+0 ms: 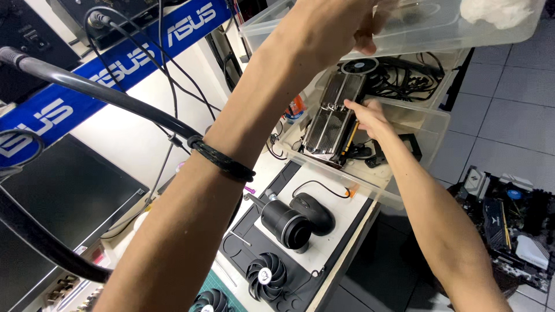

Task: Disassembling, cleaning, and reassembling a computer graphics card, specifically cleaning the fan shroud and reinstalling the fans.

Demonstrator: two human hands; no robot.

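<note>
Bench clutter: a black computer mouse (313, 211) and a dark cylinder (286, 224) mid-frame, two black fans (266, 276) along the bottom, a circuit board (506, 222) on the lower-right floor.

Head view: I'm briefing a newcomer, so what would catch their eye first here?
The left hand lifts a clear plastic bin at top. Below it, the right hand grips a long silver graphics card in another clear bin. Lower down, a black mouse lies on the bench mat.

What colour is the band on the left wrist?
Black; the wrist band shows best in the head view.
</note>
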